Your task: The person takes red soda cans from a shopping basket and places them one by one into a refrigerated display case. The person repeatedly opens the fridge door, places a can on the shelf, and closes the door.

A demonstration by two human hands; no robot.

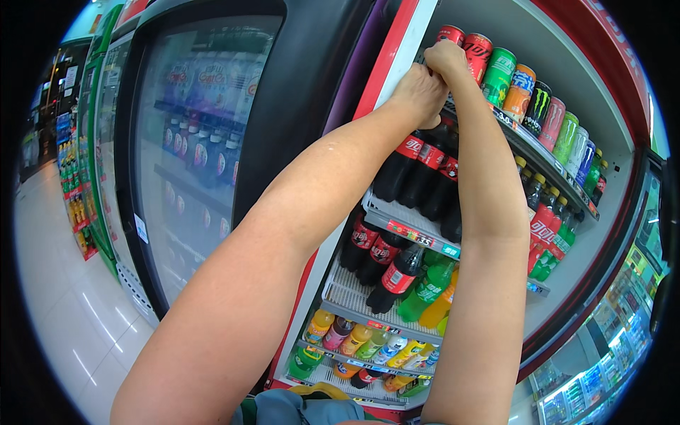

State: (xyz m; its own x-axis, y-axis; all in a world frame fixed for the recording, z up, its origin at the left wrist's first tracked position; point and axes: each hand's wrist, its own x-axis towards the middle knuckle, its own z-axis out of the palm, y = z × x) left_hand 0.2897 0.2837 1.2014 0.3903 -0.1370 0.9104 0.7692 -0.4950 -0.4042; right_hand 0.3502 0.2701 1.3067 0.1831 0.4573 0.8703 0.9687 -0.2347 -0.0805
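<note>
Both my arms reach up to the left end of the top shelf (542,151) in a red-framed drinks cooler. My left hand (421,95) is curled beside the cooler's white inner edge, above the large cola bottles (422,178) on the shelf below. Just above and touching or overlapping it, my right hand (446,57) is bent in front of a red can (450,34). The backs of my hands hide the fingers, so anything in them cannot be made out. Close to the right hand stand a red cola can (478,56) and a green can (498,77).
More cans, including a black Monster can (537,106), line the top shelf. Lower shelves hold several soda bottles (393,279) and small juice bottles (356,340). A closed glass-door fridge (202,127) with water bottles stands left. Tiled floor (64,297) lies farther left.
</note>
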